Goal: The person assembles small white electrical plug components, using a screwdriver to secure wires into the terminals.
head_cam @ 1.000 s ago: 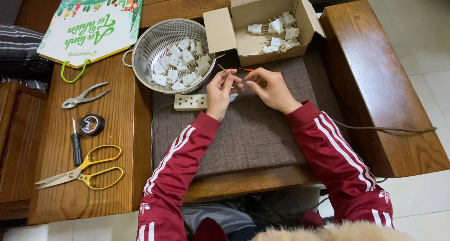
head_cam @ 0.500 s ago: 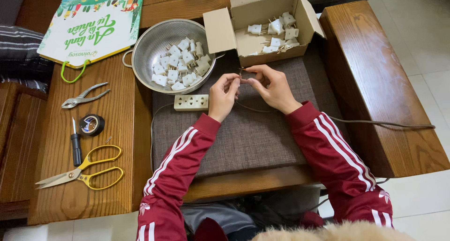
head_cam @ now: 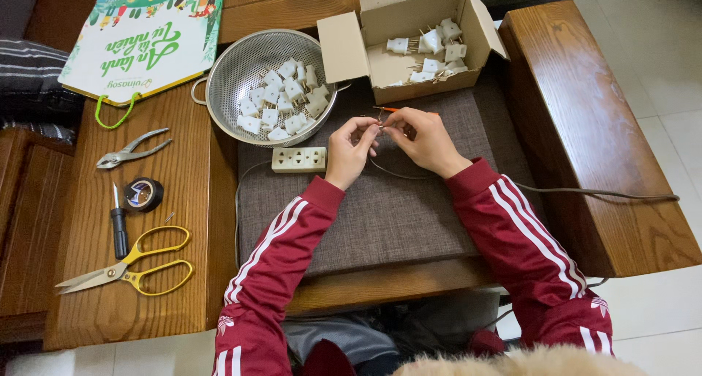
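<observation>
Together both hands, left (head_cam: pixel 351 151) and right (head_cam: pixel 424 138), pinch a thin wire (head_cam: pixel 395 174) with closed fingertips

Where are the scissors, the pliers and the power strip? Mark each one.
scissors (head_cam: pixel 135 262), head view, on the pivot between handles and blades.
pliers (head_cam: pixel 131 151), head view, on the joint.
power strip (head_cam: pixel 298 159), head view, on its top face.

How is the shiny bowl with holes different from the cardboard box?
The round metal colander is silver and full of holes; the brown cardboard box is square-cornered with solid walls and open flaps. The colander holds a big heap of white plug parts; the box holds fewer. Both sit open-topped, side by side.
</observation>
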